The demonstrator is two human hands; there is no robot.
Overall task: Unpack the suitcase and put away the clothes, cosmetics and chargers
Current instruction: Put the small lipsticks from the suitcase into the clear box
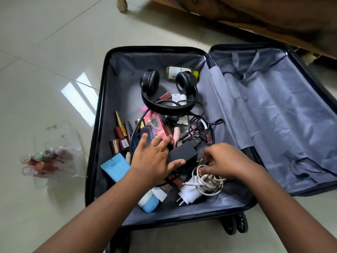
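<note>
1. While the suitcase [102, 125] lies open on the tiled floor, its left half holds cosmetics, cables and black headphones [168, 92]
2. Left hand [155, 159] rests on the black power adapter [182, 154] near the suitcase's front edge, fingers spread and straight, thumb along the adapter's near side
3. Right hand [229, 161], just right of the adapter, has fingers curled into the tangled white cable [209, 179], pinching a loop
4. Pink box [157, 126] beyond the left hand reads "BB CREAM"
5. Blue tube [116, 167] by the suitcase's left wall has unreadable print
</note>
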